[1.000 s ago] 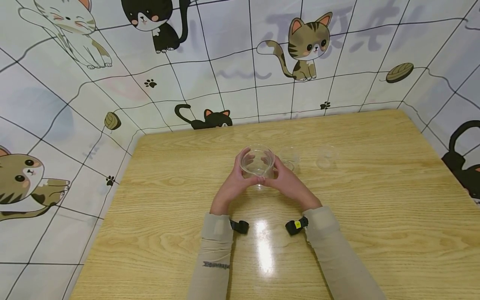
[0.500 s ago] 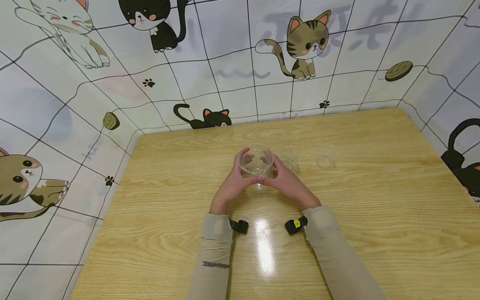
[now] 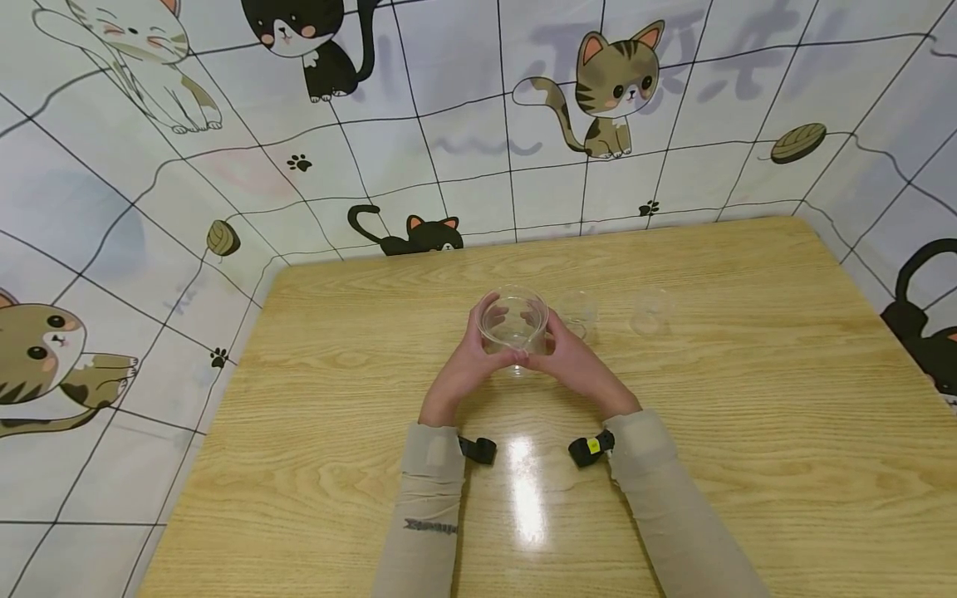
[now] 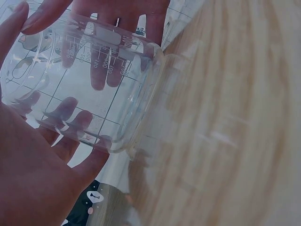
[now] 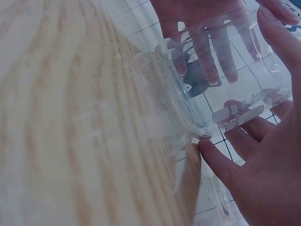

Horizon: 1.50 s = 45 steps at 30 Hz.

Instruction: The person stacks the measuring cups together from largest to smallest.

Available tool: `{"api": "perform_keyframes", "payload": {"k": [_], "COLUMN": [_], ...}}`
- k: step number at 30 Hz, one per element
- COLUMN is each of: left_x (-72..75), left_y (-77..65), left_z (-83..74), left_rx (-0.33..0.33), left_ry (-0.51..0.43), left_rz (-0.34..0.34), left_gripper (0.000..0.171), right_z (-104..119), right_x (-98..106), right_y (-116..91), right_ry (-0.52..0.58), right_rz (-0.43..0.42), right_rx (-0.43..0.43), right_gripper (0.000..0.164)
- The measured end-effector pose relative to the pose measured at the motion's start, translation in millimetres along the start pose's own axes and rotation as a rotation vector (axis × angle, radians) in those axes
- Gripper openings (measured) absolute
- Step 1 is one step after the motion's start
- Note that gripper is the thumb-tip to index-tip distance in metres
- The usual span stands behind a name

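A clear glass beaker (image 3: 512, 339) with white graduation marks stands upright at mid-table in the head view. My left hand (image 3: 471, 355) grips its left side and my right hand (image 3: 574, 362) its right side. Both thumbs meet at the near side below the rim, while the fingers wrap round towards the back. Seen from the left wrist, the beaker (image 4: 91, 101) shows fingers through its wall. In the right wrist view the beaker's base (image 5: 186, 113) is at the wooden surface; whether it touches, I cannot tell.
To the right of the beaker stands a clear glass vessel (image 3: 579, 307) with what looks like a handle. Further right is another faint transparent vessel (image 3: 652, 312). The wooden table (image 3: 748, 399) meets cat-patterned wall covering (image 3: 478, 141) at its back and sides.
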State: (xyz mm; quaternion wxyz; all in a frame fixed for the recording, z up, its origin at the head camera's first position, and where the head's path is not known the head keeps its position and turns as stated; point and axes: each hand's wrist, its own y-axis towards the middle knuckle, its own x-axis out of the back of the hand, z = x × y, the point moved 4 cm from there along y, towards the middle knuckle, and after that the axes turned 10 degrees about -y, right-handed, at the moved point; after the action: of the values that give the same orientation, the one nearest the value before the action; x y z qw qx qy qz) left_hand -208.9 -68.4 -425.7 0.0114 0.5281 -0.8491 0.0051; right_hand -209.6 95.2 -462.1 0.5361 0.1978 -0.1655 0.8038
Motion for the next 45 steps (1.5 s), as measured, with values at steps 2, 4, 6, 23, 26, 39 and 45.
{"api": "perform_keyframes", "payload": {"k": [2, 4, 6, 23, 26, 39, 45], "left_x": [-0.1, 0.1, 0.2, -1.1, -1.2, -1.2, -1.0], "left_y": [0.0, 0.0, -0.1, 1.3, 1.0, 0.1, 0.6], "left_z": [0.0, 0.2, 0.5, 1.5, 1.0, -0.8, 0.0], "left_rx": [-0.001, -0.003, -0.005, -0.001, 0.005, 0.004, 0.002], "left_ry": [0.003, 0.007, 0.009, -0.012, -0.013, -0.016, -0.016], "left_rz": [0.000, -0.002, -0.004, 0.007, 0.008, 0.001, 0.002], "left_gripper": [0.091, 0.091, 0.091, 0.092, 0.092, 0.092, 0.092], "right_z": [-0.3, -0.1, 0.2, -1.1, -1.1, 1.4, 1.4], "right_x": [0.0, 0.0, -0.1, 0.4, 0.5, 0.7, 0.9], "right_y": [-0.1, -0.3, -0.5, -2.2, -1.8, -0.7, -1.4], "right_ry": [0.003, 0.004, 0.003, 0.018, 0.022, 0.013, 0.018], "right_rz": [0.000, 0.002, 0.005, 0.019, 0.016, 0.011, 0.013], "right_rx": [-0.004, -0.005, -0.005, -0.039, -0.036, 0.004, 0.003], "right_gripper": [0.090, 0.090, 0.090, 0.093, 0.093, 0.092, 0.092]}}
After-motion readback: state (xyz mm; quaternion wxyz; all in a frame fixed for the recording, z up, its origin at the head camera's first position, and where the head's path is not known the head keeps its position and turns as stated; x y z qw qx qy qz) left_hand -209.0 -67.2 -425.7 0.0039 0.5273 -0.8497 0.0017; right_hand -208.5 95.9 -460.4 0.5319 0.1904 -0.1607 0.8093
